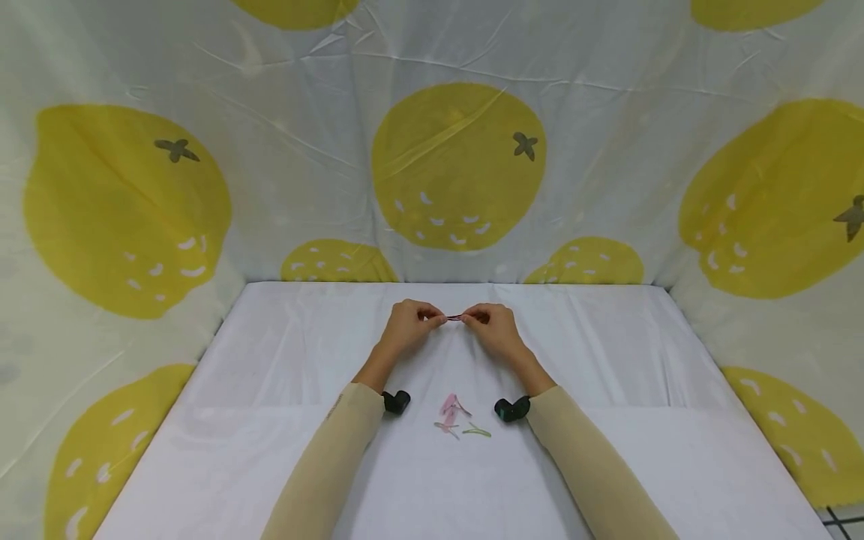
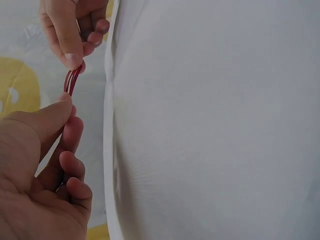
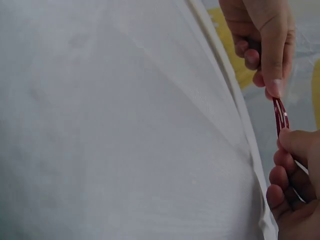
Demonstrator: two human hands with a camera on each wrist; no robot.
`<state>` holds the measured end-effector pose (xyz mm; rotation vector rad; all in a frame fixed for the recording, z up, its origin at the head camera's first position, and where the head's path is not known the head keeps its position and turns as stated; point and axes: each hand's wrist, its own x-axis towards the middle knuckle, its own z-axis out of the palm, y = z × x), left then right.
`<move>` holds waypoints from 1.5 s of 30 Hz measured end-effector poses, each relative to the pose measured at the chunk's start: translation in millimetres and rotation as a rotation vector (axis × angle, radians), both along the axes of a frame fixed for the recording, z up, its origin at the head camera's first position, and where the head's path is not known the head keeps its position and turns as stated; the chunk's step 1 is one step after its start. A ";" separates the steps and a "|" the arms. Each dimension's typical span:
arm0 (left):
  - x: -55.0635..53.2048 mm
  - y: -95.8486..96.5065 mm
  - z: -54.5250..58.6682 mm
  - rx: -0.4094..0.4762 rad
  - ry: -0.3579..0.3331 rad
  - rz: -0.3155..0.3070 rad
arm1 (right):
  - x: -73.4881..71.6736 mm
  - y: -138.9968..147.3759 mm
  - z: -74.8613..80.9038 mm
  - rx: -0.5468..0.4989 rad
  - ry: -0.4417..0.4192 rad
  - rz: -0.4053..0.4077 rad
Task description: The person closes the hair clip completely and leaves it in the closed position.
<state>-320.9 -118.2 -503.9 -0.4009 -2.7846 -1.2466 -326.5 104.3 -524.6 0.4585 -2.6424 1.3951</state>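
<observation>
A dark red snap hair clip [image 1: 454, 318] is stretched between my two hands near the far part of the table. My left hand [image 1: 408, 325] pinches one end between thumb and forefinger. The other end sits in the pinch of my right hand [image 1: 497, 330]. In the left wrist view the red hair clip [image 2: 71, 81] shows its slotted middle, with both ends covered by fingertips. The right wrist view shows the same red clip [image 3: 281, 115] upright between the two thumbs.
Nearer the body, between the forearms, pink clips [image 1: 449, 405] and a green clip [image 1: 478, 431] lie on the white-covered table [image 1: 607, 465]. Behind the table hangs a white cloth [image 1: 594, 172] printed with yellow lemons. A black wrist camera [image 1: 397, 402] is strapped on each arm.
</observation>
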 end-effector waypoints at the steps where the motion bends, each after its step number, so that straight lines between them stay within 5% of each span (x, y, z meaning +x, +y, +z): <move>1: -2.8 -1.1 -1.3 0.001 -0.018 0.003 | -1.7 -0.3 -1.6 0.005 -0.010 0.001; 9: -17.3 -8.2 -7.7 -0.025 -0.079 0.021 | -10.1 -5.1 -6.5 0.057 -0.071 0.000; 29: -25.3 -1.1 -9.4 -0.089 -0.175 0.068 | -15.5 -7.9 -4.6 0.107 -0.132 -0.055; 45: -18.7 -7.8 0.0 -0.130 -0.202 -0.028 | -19.5 4.0 -4.0 0.076 -0.176 0.025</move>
